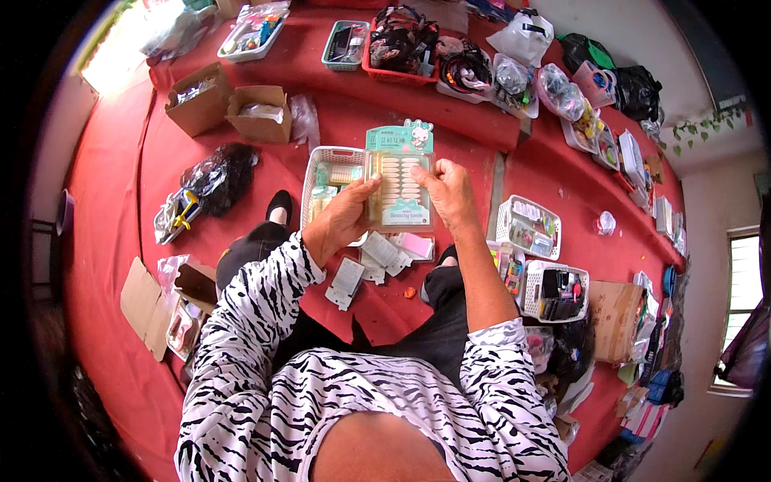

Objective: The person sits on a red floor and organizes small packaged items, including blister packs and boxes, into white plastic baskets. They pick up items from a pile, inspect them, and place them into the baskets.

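Up in front of me, both hands hold a clear blister pack (401, 181) with a pale green backing card. Rows of small white oblong pieces show through its plastic, and a cartoon animal tops the card. My left hand (351, 210) is closed on its left edge, where a clear plastic layer shows. On the right side, my right hand (450, 197) pinches it, thumb over the front. Behind and below the left hand stands a white basket (306, 189) containing similar packs (341, 174). Several printed cards (347, 281) lie on the red cloth beneath my hands.
White baskets of small goods (556, 317) stand to my right, beside a cardboard box (614, 321). Two opened cartons (261, 120) sit at the far left, near a black plastic bag (221, 178). A red basket of hair accessories (401, 76) is on the far ledge.
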Available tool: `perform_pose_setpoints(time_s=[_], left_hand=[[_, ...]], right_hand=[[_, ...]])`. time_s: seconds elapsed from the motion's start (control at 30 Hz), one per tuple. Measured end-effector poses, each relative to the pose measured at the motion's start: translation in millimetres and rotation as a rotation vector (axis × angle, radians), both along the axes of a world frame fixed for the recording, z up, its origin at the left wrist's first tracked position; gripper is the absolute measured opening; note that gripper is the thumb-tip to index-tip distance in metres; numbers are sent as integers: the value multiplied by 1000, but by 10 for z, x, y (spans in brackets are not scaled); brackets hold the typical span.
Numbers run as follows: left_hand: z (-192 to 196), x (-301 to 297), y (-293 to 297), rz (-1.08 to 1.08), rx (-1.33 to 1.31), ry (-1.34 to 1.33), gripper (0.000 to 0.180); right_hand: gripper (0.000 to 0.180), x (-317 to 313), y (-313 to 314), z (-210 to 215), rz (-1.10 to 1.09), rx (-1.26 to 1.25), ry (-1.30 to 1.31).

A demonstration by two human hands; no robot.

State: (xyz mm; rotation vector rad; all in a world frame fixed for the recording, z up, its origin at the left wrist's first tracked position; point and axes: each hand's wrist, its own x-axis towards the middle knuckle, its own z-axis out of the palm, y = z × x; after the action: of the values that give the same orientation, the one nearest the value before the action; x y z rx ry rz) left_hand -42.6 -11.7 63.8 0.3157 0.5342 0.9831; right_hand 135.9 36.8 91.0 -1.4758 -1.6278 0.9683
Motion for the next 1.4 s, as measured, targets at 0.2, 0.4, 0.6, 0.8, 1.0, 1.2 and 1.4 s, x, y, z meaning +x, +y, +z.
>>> perform_pose_setpoints(time_s=[0.2,0.4,0.6,0.8,1.0,1.2,1.4], left_hand=[[11,40,-12,79,61,87,35],[114,12,-68,124,60,226,32],[161,43,-62,203,73,255,38],[42,65,-27,139,41,235,43],[144,170,-46,163,102,222,42],[181,36,-110,-59,319,574,45],[146,77,-78,-14,235,325,43]], right_hand=[[40,8,25,-176,-46,-36,12],[34,-5,23,-200,-96,-45,223],[36,-82,-14,-128,-219,-87,340],[36,-124,-34,-152,-197,164,-165],[29,-222,-86,-131,-118,332,-281],[29,-280,-136,-141,-98,161,-478],[30,-247,-159,-110,-116,106,-458]])
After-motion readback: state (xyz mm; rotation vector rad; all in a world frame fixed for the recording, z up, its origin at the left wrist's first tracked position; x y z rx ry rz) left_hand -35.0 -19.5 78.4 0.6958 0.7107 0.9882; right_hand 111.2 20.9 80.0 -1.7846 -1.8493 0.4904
